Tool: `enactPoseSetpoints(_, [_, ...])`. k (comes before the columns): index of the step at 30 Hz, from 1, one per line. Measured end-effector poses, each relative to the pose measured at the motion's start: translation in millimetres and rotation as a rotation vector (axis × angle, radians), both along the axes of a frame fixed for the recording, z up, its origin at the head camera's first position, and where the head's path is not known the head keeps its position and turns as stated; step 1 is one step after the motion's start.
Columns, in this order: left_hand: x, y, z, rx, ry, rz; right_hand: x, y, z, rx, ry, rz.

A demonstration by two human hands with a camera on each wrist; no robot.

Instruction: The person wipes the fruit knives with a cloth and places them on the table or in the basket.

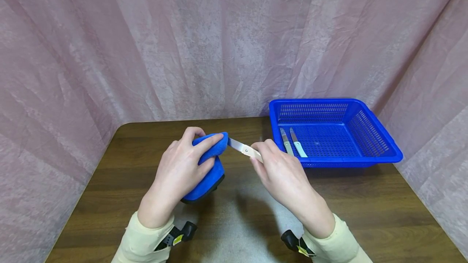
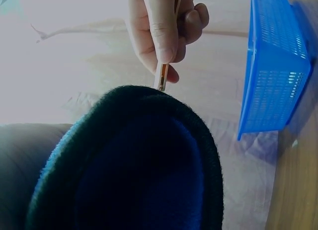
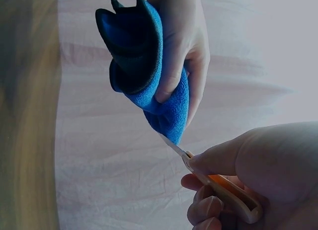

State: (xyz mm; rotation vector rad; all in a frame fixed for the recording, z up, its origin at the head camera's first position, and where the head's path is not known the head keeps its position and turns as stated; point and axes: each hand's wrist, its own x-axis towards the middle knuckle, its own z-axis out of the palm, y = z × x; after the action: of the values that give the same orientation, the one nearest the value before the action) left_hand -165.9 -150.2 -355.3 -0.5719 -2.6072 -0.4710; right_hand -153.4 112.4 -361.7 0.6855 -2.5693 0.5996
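My left hand (image 1: 180, 169) grips a folded blue cloth (image 1: 206, 184) with a dark edge, above the table. My right hand (image 1: 285, 171) holds a folding knife (image 1: 252, 153) by its cream handle, thumb along one side. The knife is unfolded, and its blade (image 1: 235, 144) points left into the cloth, which hides the tip. In the right wrist view, the handle (image 3: 226, 192) shows an open slot with orange inside, and the cloth (image 3: 174, 111) is pinched around the blade's far end. The cloth (image 2: 144, 165) fills much of the left wrist view and covers most of the left hand.
A blue plastic basket (image 1: 351, 160) stands at the back right of the wooden table (image 1: 120, 198). Inside, at its left end, lie two unfolded knives, one with a greyish handle (image 1: 289, 148) and one with a pale handle (image 1: 301, 149). A pink curtain (image 1: 219, 44) hangs behind.
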Motion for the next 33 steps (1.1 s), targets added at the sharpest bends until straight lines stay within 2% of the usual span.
enactPoseSetpoints(10, [-1.1, -1.1, 0.6, 0.004, -0.023, 0.011, 0.0, 0.4, 0.2, 0.004, 0.005, 0.001])
enactPoseSetpoints(33, [-1.5, -4.7, 1.3, 0.011, -0.027, 0.034, -0.1, 1.0, -0.6, 0.007, 0.001, 0.0])
